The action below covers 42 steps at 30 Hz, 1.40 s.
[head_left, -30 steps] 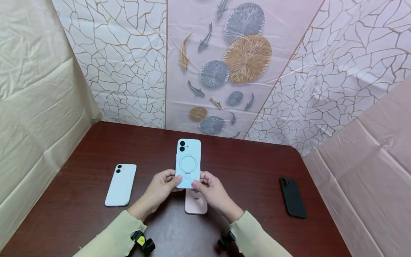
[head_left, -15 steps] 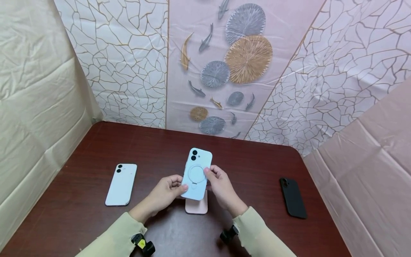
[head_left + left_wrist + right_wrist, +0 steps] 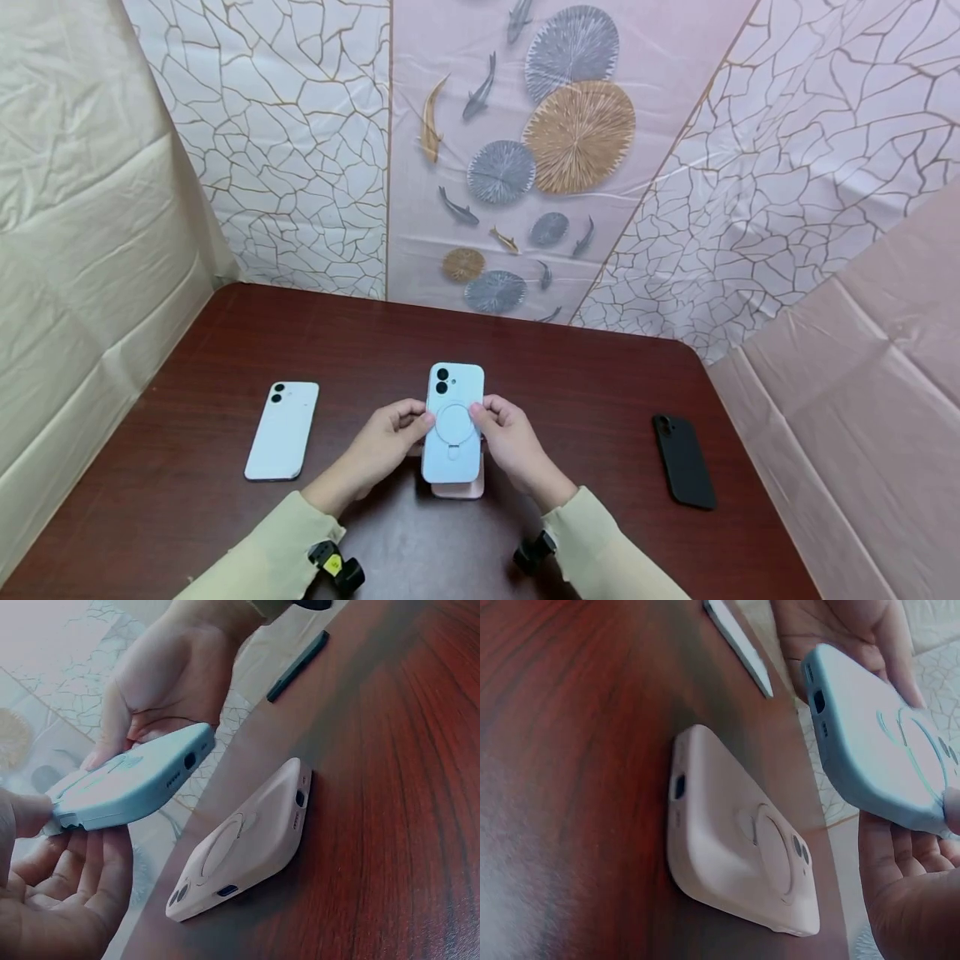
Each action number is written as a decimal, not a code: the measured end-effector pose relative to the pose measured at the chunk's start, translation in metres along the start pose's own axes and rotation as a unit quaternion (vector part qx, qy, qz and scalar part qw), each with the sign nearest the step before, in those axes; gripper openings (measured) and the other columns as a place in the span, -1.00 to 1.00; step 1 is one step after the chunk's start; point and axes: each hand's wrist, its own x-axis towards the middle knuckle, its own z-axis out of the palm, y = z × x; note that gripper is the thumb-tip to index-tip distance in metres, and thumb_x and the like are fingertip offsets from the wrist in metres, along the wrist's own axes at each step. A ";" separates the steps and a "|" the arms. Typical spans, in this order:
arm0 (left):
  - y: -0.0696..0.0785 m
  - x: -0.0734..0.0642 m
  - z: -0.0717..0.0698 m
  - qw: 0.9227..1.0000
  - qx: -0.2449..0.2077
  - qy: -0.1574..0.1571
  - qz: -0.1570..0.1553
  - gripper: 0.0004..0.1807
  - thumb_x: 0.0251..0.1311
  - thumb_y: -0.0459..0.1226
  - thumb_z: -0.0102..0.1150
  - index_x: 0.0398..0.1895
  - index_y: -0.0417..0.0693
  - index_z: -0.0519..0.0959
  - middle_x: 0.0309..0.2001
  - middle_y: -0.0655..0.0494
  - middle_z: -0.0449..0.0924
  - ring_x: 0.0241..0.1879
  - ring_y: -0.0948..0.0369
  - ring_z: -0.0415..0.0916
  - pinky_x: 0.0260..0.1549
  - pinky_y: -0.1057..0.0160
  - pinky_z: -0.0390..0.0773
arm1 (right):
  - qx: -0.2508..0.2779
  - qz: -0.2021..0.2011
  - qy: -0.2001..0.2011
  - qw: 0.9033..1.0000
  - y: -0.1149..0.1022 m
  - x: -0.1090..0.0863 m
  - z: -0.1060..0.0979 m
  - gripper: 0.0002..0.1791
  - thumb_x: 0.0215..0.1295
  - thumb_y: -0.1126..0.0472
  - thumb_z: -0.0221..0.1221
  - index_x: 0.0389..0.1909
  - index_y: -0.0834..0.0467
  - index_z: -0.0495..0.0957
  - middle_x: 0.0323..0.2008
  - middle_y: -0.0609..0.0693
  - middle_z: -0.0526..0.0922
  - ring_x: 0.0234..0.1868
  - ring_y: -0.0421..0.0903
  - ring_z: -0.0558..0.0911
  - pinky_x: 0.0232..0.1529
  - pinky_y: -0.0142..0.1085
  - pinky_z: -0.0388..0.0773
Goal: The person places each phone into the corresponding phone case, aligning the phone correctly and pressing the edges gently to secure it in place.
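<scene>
Head view: left hand and right hand grip the light-blue phone case with curled fingers, above the pink case.

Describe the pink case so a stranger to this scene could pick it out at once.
Start at the dark red table and go to the middle of its width. There lies the pink case, partly hidden in the head view by the raised blue case. Its pink back sets it apart from that blue one and from the white phone to its left.
</scene>
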 end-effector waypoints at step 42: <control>0.001 0.000 -0.018 0.993 0.091 0.062 0.048 -0.60 0.26 -0.20 0.26 0.13 -0.10 0.50 -0.11 -0.02 0.61 -0.21 -0.02 0.63 -0.27 0.05 0.62 | -0.065 0.032 0.095 0.993 0.013 0.002 -0.051 -0.67 0.41 0.05 0.13 -0.04 0.23 0.52 -0.27 0.09 0.70 -0.26 -0.10 0.61 -0.22 -0.27 0.50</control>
